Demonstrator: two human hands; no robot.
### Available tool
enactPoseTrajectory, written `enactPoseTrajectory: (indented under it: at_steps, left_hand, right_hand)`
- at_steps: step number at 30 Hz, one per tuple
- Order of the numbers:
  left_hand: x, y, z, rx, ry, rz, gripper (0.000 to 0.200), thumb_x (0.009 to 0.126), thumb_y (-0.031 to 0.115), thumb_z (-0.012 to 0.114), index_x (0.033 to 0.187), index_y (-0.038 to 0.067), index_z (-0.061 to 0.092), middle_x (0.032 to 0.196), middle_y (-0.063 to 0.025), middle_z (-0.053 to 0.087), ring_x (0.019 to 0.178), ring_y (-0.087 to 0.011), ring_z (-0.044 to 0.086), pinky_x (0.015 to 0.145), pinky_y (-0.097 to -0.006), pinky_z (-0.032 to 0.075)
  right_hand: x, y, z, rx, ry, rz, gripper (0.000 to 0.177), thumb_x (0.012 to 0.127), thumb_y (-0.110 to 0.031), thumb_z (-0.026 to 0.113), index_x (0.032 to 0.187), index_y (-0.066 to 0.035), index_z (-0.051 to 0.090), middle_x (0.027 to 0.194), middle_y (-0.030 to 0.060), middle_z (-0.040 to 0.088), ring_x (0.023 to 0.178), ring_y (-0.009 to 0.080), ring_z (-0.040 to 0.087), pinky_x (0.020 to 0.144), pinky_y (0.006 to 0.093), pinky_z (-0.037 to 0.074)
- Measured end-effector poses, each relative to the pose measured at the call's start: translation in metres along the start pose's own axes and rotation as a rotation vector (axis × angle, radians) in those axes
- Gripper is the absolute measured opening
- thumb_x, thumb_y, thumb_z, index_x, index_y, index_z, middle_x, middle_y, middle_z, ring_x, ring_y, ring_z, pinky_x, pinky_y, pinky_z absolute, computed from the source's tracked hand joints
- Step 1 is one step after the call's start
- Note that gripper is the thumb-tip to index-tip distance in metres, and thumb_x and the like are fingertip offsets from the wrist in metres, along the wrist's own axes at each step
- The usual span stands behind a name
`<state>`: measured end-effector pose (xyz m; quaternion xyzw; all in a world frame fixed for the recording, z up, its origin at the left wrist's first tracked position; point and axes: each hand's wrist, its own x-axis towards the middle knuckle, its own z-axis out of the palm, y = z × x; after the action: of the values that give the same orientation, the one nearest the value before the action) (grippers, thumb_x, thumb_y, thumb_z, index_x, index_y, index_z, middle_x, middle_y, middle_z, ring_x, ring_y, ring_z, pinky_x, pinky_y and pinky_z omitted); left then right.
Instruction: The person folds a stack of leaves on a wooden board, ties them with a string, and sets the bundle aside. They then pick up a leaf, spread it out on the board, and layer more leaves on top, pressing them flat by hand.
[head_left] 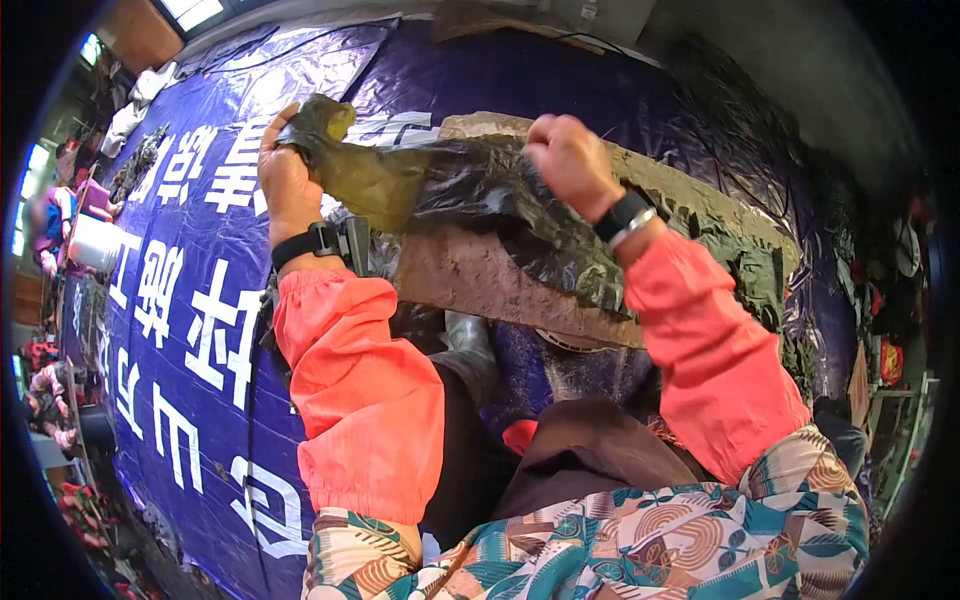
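A long, wet, dark green-brown sheet [385, 185], like seaweed, stretches across a board [460, 270] in front of me. My left hand [290, 180] has its fingers closed round the sheet's left end, which looks yellowish where light passes through. Over the sheet's right part, my right hand [570, 165] is closed with its fingertips pressed together; what they hold is hidden. The sheet's dark folds run down to the right, below my right wrist, and lie along the board.
A blue-purple tarp [210, 300] with white characters spreads beneath and to the left. More dark green sheets [750, 265] lie at the right end of the board. People sit at the far left near a white bucket [95, 243]. A boot [467, 340] shows below the board.
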<state>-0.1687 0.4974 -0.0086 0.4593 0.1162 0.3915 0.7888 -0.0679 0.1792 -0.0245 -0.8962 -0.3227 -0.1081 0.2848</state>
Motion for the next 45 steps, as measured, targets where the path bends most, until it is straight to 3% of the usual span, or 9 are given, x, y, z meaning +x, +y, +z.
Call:
enactPoseTrajectory:
  at_steps: [4,14,16,22,29,32,39,40,45]
  left_hand:
    - [0.003,0.004,0.002,-0.021,0.062,0.030,0.032,0.089,-0.009,0.038,0.110,-0.004,0.061,0.102,-0.0198,0.065,0.089,-0.0292,0.066,0.084,-0.0408,0.056]
    - [-0.006,0.010,0.011,-0.046,-0.002,0.052,0.039,0.082,-0.012,0.035,0.111,-0.004,0.060,0.100,-0.0192,0.065,0.087,-0.0292,0.066,0.081,-0.0390,0.055]
    - [-0.004,0.009,0.012,-0.084,0.021,0.056,0.026,0.088,-0.010,0.044,0.105,-0.002,0.062,0.096,-0.0184,0.066,0.082,-0.0271,0.067,0.076,-0.0390,0.057]
    - [0.002,0.007,0.010,-0.007,-0.022,0.039,0.036,0.086,-0.011,0.037,0.112,-0.003,0.061,0.101,-0.0189,0.065,0.087,-0.0280,0.066,0.081,-0.0382,0.056]
    - [-0.006,0.016,0.022,0.034,-0.083,0.044,0.029,0.085,-0.012,0.044,0.103,-0.002,0.065,0.097,-0.0167,0.066,0.079,-0.0245,0.067,0.072,-0.0337,0.058]
    - [-0.006,0.017,0.026,0.047,-0.084,0.022,0.030,0.087,-0.012,0.044,0.107,-0.003,0.064,0.104,-0.0159,0.065,0.087,-0.0241,0.067,0.077,-0.0330,0.058]
    - [0.009,0.013,0.024,0.051,-0.070,0.173,0.024,0.087,-0.008,0.050,0.103,-0.001,0.065,0.100,-0.0128,0.066,0.086,-0.0219,0.065,0.080,-0.0322,0.055]
    - [0.004,0.017,0.030,0.070,-0.084,0.188,0.024,0.086,-0.008,0.050,0.103,-0.001,0.065,0.101,-0.0134,0.066,0.087,-0.0230,0.066,0.081,-0.0329,0.055]
    - [-0.021,0.026,0.073,0.127,-0.128,0.153,0.025,0.087,-0.006,0.049,0.104,0.001,0.066,0.108,-0.0137,0.065,0.095,-0.0246,0.066,0.085,-0.0323,0.053]
  right_hand:
    - [-0.059,-0.055,-0.007,-0.027,-0.248,-0.184,0.024,0.077,-0.027,0.071,0.080,-0.005,0.060,0.082,0.0166,0.060,0.081,0.0362,0.061,0.071,0.0457,0.050]
    - [-0.060,-0.061,0.028,-0.129,-0.178,-0.236,0.011,0.081,-0.014,0.057,0.083,-0.003,0.058,0.087,0.0166,0.059,0.081,0.0346,0.061,0.069,0.0440,0.051]
    - [-0.054,-0.063,0.029,-0.151,-0.206,-0.260,0.009,0.080,-0.011,0.054,0.081,-0.003,0.058,0.084,0.0163,0.059,0.079,0.0348,0.061,0.068,0.0437,0.051]
    - [-0.074,-0.092,0.002,0.004,-0.177,-0.230,0.007,0.080,-0.013,0.058,0.079,-0.005,0.058,0.078,0.0140,0.057,0.073,0.0344,0.060,0.064,0.0439,0.049]
    - [-0.110,-0.095,0.010,0.098,-0.246,-0.177,0.012,0.081,-0.012,0.062,0.091,-0.006,0.060,0.086,0.0131,0.058,0.078,0.0346,0.060,0.067,0.0425,0.050]
    - [-0.131,-0.100,-0.015,0.222,-0.443,-0.196,0.022,0.080,-0.011,0.064,0.101,-0.006,0.062,0.094,0.0142,0.059,0.088,0.0350,0.059,0.074,0.0419,0.050]
    - [-0.147,-0.068,-0.030,0.046,-0.295,-0.174,0.038,0.074,-0.009,0.066,0.111,-0.004,0.061,0.113,0.0162,0.055,0.103,0.0359,0.052,0.091,0.0413,0.044]
    - [-0.149,-0.070,-0.024,0.041,-0.173,-0.277,0.024,0.073,-0.007,0.056,0.096,-0.003,0.061,0.101,0.0154,0.055,0.091,0.0348,0.052,0.081,0.0416,0.046]
    - [-0.161,-0.082,-0.033,0.117,-0.222,-0.311,0.021,0.071,-0.008,0.059,0.092,-0.004,0.060,0.097,0.0146,0.055,0.089,0.0330,0.052,0.079,0.0416,0.046]
